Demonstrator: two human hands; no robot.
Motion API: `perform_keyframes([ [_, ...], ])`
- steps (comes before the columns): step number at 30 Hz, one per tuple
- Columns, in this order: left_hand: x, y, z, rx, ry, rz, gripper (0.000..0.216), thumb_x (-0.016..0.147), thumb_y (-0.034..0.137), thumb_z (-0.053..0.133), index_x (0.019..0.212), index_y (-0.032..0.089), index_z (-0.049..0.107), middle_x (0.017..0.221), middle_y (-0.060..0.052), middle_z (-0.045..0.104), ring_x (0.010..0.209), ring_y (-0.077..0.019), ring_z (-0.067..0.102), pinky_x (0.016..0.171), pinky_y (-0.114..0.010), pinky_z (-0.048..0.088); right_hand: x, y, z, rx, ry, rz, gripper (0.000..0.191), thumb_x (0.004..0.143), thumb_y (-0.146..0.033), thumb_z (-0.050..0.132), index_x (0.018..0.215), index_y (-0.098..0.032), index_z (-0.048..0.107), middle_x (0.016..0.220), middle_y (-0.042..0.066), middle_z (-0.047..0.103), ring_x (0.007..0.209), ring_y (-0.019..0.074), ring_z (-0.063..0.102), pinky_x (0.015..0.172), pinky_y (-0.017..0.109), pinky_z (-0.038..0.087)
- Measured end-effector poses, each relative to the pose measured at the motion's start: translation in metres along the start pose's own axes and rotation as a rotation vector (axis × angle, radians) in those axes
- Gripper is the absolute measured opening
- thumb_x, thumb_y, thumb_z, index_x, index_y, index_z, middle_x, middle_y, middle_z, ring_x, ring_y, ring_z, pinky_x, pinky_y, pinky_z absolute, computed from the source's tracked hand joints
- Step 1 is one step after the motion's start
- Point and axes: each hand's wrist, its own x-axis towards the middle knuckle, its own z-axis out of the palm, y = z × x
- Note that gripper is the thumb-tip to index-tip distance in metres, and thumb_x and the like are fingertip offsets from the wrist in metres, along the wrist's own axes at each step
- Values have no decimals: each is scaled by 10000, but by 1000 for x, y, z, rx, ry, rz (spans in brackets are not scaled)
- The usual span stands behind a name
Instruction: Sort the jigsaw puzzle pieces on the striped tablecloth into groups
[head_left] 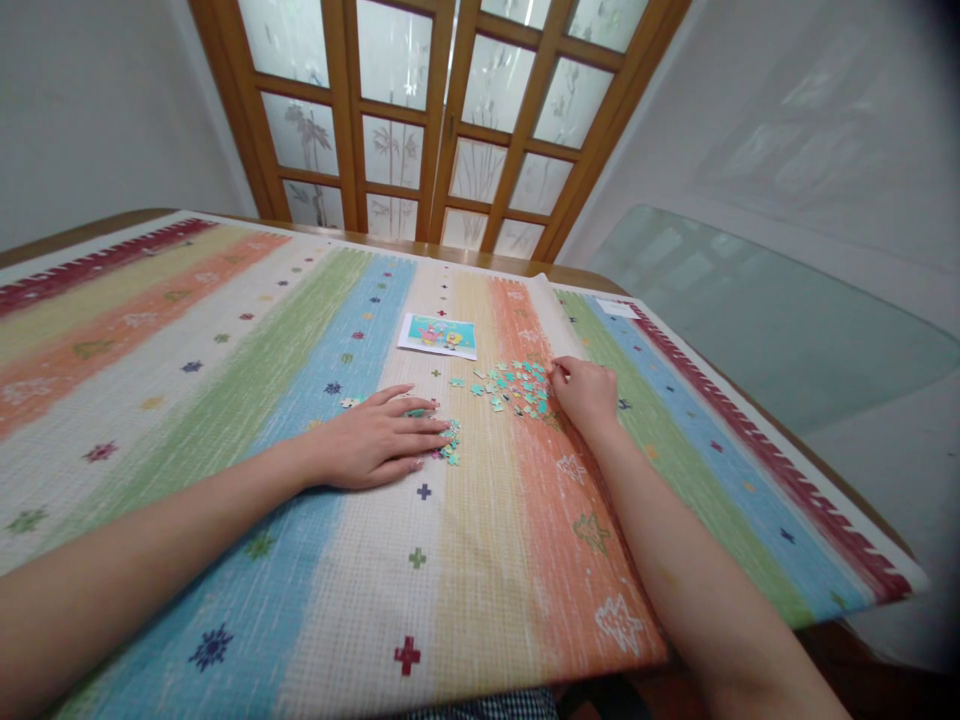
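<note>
My left hand [379,435] lies palm down on the striped tablecloth, its fingers stretched and a little apart. It covers part of a small heap of jigsaw puzzle pieces [453,440], which shows past its fingertips. Beyond the hand, a few more pieces peek out. To the right is a loose spread of turquoise and greenish jigsaw pieces [517,385]. My right hand [586,392] rests at that spread's right edge with fingers curled and thumb and forefinger pinched; whatever is between them is hidden. A picture card [441,337] with cartoon figures lies beyond both hands.
The tablecloth [375,620] has coloured stripes and covers a long table. A small white label or paper [618,308] lies near the far right edge. Wooden doors with glass panes [394,150] stand behind the table, and a greenish glass panel [750,310] is at the right.
</note>
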Motion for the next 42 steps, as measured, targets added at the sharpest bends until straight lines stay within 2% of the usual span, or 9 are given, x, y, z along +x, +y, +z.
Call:
perform_keyframes([
  [4, -3, -7, -5, 39, 0, 24, 476, 1010, 334, 497, 1485, 349, 464, 1531, -42, 511, 1452, -265, 409, 1242, -548, 130, -2, -1, -4, -9, 6, 18, 346, 960, -268, 469, 1126, -198, 764, 1012, 136, 776, 965, 279, 685, 832, 366, 376],
  [8, -7, -15, -7, 61, 54, 23, 468, 942, 227, 538, 1391, 356, 559, 1478, -38, 567, 1406, -274, 467, 1230, -599, 107, -6, -8, -13, 71, 127, -28, 319, 967, -258, 475, 1091, -181, 758, 1074, 135, 763, 1020, 298, 659, 849, 387, 373],
  [10, -9, -18, -7, 55, 75, 37, 463, 904, 203, 564, 1341, 350, 602, 1430, -28, 611, 1378, -284, 493, 1225, -612, 107, -8, -15, -18, 180, 174, -161, 281, 962, -241, 500, 1069, -176, 752, 1090, 122, 757, 1049, 291, 645, 881, 391, 379],
  [12, -10, -19, -7, 44, 94, 47, 445, 883, 200, 579, 1301, 340, 632, 1391, -20, 641, 1354, -286, 511, 1221, -612, 123, -13, -27, -23, 324, 156, -384, 234, 949, -229, 544, 1058, -181, 746, 1075, 104, 754, 1039, 271, 640, 899, 386, 392],
  [15, -10, -20, -8, 28, 122, 52, 410, 867, 205, 592, 1249, 333, 668, 1381, -14, 645, 1329, -282, 524, 1216, -600, 151, -27, -50, -32, 511, 28, -731, 197, 936, -214, 594, 1069, -194, 739, 1015, 89, 738, 960, 234, 636, 868, 368, 424],
  [19, -10, -20, -9, -4, 152, 51, 358, 849, 203, 605, 1172, 314, 712, 1341, -18, 665, 1279, -279, 546, 1205, -580, 191, -50, -80, -46, 567, -183, -931, 164, 945, -234, 639, 1061, -199, 749, 960, 80, 714, 915, 212, 621, 828, 341, 443],
  [23, -9, -20, -10, -55, 198, 51, 278, 855, 211, 593, 1075, 296, 740, 1295, -18, 685, 1222, -278, 569, 1179, -563, 256, -62, -93, -52, 514, -275, -921, 172, 940, -266, 684, 1082, -205, 759, 966, 81, 700, 898, 203, 608, 802, 328, 438],
  [34, -9, -23, -9, -146, 280, -10, 211, 871, 174, 558, 1001, 251, 706, 1230, -29, 706, 1125, -243, 622, 1137, -501, 342, -57, -90, -44, 388, -216, -839, 157, 946, -187, 652, 1060, -193, 759, 937, 77, 705, 879, 195, 593, 791, 322, 397],
  [42, -9, -24, -9, -161, 282, -30, 221, 851, 143, 544, 991, 238, 687, 1217, -32, 705, 1119, -239, 620, 1112, -484, 359, -63, -93, -54, 438, -282, -893, 145, 959, -234, 654, 1061, -226, 756, 965, 55, 709, 924, 192, 600, 825, 321, 403],
])
